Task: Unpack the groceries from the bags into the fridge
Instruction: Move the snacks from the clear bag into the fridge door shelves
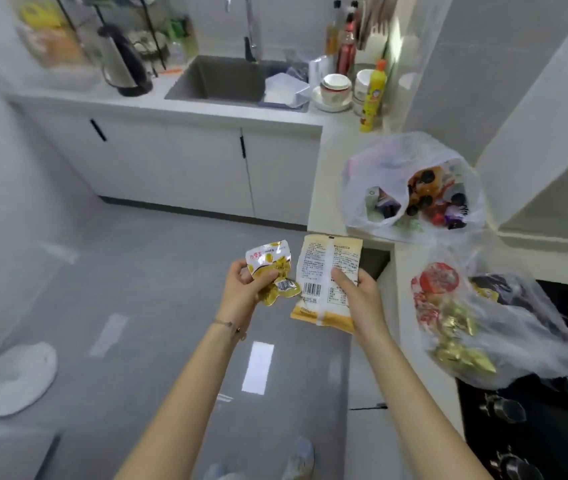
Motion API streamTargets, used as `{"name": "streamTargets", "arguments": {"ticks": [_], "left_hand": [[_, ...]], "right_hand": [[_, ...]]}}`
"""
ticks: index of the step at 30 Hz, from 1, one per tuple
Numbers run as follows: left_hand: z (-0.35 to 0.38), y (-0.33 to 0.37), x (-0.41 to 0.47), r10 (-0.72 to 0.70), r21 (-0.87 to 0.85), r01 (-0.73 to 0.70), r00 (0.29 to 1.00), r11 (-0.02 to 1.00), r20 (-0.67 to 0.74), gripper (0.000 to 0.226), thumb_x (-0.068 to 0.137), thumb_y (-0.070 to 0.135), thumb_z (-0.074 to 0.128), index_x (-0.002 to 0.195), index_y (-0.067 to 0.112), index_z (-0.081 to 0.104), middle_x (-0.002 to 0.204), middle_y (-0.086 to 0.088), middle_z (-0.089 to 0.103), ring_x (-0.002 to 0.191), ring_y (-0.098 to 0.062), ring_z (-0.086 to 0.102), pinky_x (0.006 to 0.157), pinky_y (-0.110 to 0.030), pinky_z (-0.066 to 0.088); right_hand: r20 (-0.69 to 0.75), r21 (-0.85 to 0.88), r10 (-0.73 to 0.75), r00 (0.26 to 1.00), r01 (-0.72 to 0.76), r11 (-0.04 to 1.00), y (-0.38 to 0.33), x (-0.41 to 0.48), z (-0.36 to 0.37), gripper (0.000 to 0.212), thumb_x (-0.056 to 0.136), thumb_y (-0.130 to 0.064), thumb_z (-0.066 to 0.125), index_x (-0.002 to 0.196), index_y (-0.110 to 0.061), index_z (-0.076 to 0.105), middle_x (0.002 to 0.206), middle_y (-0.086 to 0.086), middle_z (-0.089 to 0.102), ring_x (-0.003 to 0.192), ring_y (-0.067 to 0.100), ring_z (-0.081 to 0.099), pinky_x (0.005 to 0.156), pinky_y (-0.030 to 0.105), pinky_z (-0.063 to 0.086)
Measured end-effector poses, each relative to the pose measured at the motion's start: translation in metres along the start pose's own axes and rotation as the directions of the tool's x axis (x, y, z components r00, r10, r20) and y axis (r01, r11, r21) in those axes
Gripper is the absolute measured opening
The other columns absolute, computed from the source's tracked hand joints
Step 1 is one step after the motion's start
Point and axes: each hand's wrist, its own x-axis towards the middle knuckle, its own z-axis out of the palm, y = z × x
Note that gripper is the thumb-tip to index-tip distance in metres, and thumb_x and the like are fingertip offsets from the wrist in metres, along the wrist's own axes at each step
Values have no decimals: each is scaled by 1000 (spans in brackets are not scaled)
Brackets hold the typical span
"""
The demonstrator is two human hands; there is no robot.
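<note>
Small kitchen: grey tiled floor (137, 271) underfoot, white stone counter (331, 161) along far wall and right side.

Left hand (241, 282): thumb and fingers curled round small crumpled yellow-and-white plastic snack packet (272, 268), gripped at mid-body.

Right hand (358, 289): thumb pressed across printed back of flat pale-yellow plastic pouch with barcode (324, 271); fingers behind it, hidden. Pouch long axis pointing away from body. Two packets side by side over open floor, touching or nearly so.

Outward to right: translucent white plastic shopping bag (396, 150) on counter corner, mouth open, dark and orange goods inside. Nearer: clear plastic bag (518, 323) of red and gold packets, partly on black glass hob (552, 427). Right hand nearer to both bags.

Fridge not in view; direction from hands not determinable.

Judged step: carrying two items to fridge. Both hands full, so door likely to need one hand freed.
</note>
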Motion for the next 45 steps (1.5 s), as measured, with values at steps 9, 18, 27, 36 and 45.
{"name": "streamTargets", "arguments": {"ticks": [9,18,27,36,45], "left_hand": [[-184,37,-92,225,-105,-276,910,955,-348,22,84,-1,67,102,10,61,93,-5,75,80,-18,72,66,-25,56],[-354,77,-192,329,-135,-430,827,893,-457,23,83,-2,66,105,4,60,97,-10,73,85,-20,71,68,-25,56],[-475,92,-287,374,-117,-504,759,856,-533,27,81,-1,68,106,3,60,102,-14,71,87,-24,70,67,-26,56],[-558,133,-364,469,-14,-596,648,803,-600,22,82,0,67,102,7,61,95,-6,75,86,-20,72,70,-28,58],[-598,186,-399,567,104,-688,492,718,-661,26,78,6,69,102,12,60,96,-4,74,89,-20,71,69,-24,57]], "right_hand": [[376,-169,-38,926,109,980,16,-75,185,10,92,-18,63,102,-17,64,101,2,74,88,19,72,73,34,59],[516,-131,-59,855,147,981,60,-200,338,21,92,-17,63,111,-8,63,101,4,74,80,12,72,57,20,53],[626,-73,-143,766,240,968,104,-310,435,15,91,-15,65,105,-11,64,102,4,73,89,20,72,70,32,59],[775,-16,-231,588,383,924,95,-395,513,14,93,-10,61,107,-12,62,101,1,72,85,13,72,59,26,56],[855,110,-323,405,466,878,60,-426,584,14,92,-11,62,105,-17,64,101,-3,73,90,13,71,67,26,57]]}}
